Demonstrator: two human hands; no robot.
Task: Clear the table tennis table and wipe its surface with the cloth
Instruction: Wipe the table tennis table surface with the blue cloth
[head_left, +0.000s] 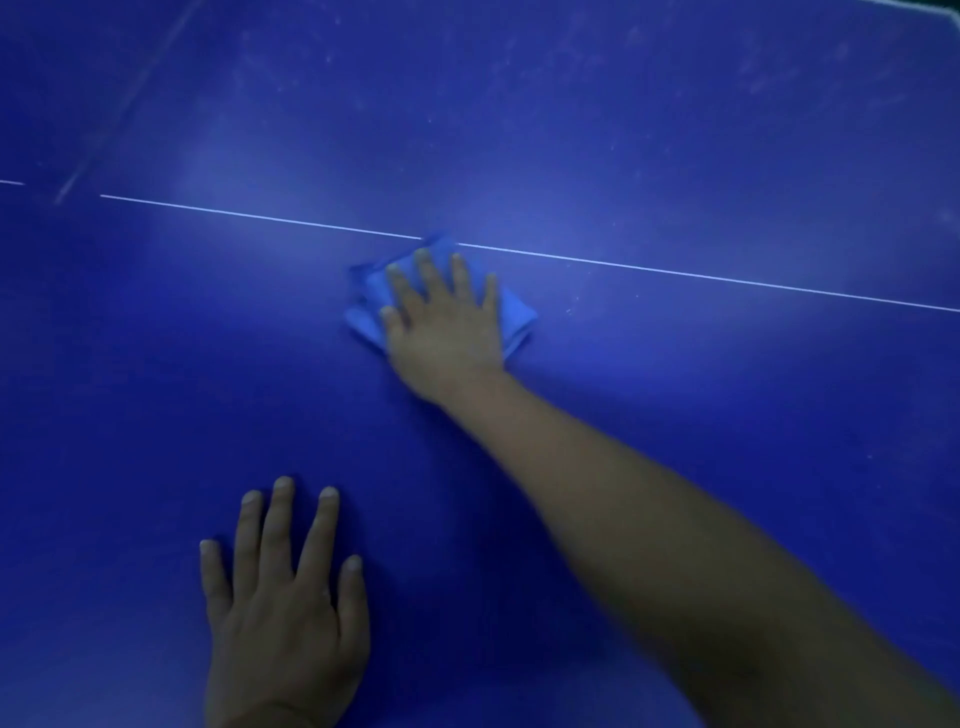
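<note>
right hand (445, 322) presses cloth (514, 312) at white line (727, 278).

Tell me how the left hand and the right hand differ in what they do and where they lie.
The right hand presses flat on the blue cloth; the left hand rests on the bare table. The right hand reaches far out, up to the white line; the left hand lies near the person. Both hands lie palm down with fingers straight and spread.
</note>
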